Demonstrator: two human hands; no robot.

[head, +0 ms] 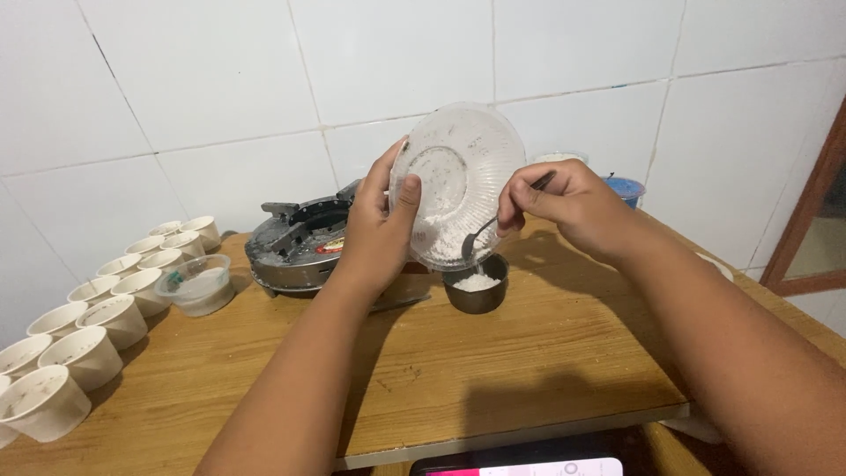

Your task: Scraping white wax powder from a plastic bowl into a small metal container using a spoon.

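**Plate tipped over cup, spoon scraping powder down**

Left hand (374,231) clamps a clear ribbed plate (458,181) by its edge, thumb across the near face and fingers behind, so the plate stands almost on its rim. That steep tilt puts the low edge right above a small dark metal cup (476,286) on the wooden table (529,353), so whatever slides off lands inside the cup. White powder (441,231) clings to the lower half of the plate; a mound of the same stuff already lies in the cup.

Right hand (564,207) pinches a spoon (483,231) by the handle, fingers closed round it, bowl pointing down and touching the plate's lower face near the rim. Held that way, the bowl works as a scraper, pushing powder toward the spout-like low point. The cup sits close to the person, mid-table, directly under both hands, so neither arm has to stretch.

Behind the left hand rests a round grey metal appliance (300,242) with an open top, touching nothing the hands hold. Along the left side, white paper cups (84,353) stand upright in two rows, lined up within easy reach; some show dark specks inside. Just beside them is a small clear bowl (196,284) with a little pale content. A blue tub (624,189) stands at the far right by the tiled wall, partly hidden by the right wrist. At the near edge, a phone (520,465) peeks into view.
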